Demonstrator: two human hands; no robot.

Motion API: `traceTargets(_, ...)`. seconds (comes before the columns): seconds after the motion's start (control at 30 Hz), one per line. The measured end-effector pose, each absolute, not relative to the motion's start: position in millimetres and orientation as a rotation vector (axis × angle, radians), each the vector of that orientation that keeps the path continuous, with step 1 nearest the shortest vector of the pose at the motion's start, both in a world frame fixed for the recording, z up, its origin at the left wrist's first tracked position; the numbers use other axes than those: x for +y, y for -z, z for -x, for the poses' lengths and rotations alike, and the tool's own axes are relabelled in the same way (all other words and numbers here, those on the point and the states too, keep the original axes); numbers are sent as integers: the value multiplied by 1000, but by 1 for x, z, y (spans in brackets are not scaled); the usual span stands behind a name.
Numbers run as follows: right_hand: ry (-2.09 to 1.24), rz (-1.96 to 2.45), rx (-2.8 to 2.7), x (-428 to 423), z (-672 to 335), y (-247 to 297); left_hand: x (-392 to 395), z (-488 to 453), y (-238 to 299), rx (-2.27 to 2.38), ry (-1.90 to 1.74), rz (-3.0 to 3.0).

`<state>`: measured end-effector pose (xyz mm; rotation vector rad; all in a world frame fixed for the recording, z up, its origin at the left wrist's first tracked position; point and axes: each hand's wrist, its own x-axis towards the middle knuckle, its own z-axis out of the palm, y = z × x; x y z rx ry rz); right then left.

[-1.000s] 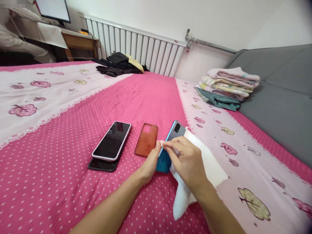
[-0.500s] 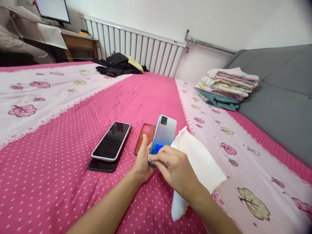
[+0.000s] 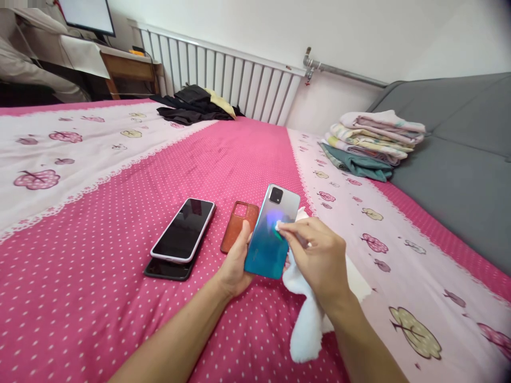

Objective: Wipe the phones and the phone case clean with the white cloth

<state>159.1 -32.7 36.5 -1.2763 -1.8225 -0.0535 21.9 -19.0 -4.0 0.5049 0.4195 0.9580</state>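
My left hand (image 3: 235, 263) grips a blue-silver phone (image 3: 270, 234) by its left edge, back side up, camera at the top. My right hand (image 3: 319, 255) is closed on a white cloth (image 3: 309, 319) and presses a corner of it onto the middle of the phone's back. The rest of the cloth hangs down onto the bed. A brown phone case (image 3: 238, 223) lies just left of the held phone. Further left a white-edged phone (image 3: 183, 230) lies screen up on top of a black phone (image 3: 166, 269).
Everything rests on a bed with a pink dotted cover (image 3: 120, 255). Folded clothes (image 3: 373, 141) are stacked at the back right beside a grey sofa (image 3: 459, 159). Dark clothes (image 3: 194, 106) lie by the radiator (image 3: 223, 80). A desk with a monitor (image 3: 85, 16) stands at the back left.
The phone was turned from on edge to back side facing up and lifted a little. My right hand with the cloth slid from the phone's lower end up to its middle.
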Motion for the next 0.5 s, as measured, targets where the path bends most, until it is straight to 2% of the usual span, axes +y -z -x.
traceTargets(0.3,224,1321,-1614,-20,-182,-42,-23,-20,5,403,-780,-642)
traceTargets(0.5,97,1323,-1765,-24,-179,-45,-20,-19,6,365,-778,-577)
